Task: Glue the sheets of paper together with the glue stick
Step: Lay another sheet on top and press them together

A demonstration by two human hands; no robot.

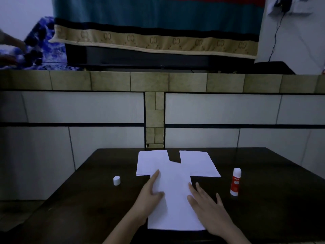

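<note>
Pressing flat, straight fingers of our left hand [152, 191] and right hand [206, 204] on the near white paper sheet [174, 199] overlapping two far sheets on the dark table [88, 199], we judge joining nearly finished, with the uncapped red-and-white glue stick [235, 182] upright at right and its white cap [116, 180] at left
</note>
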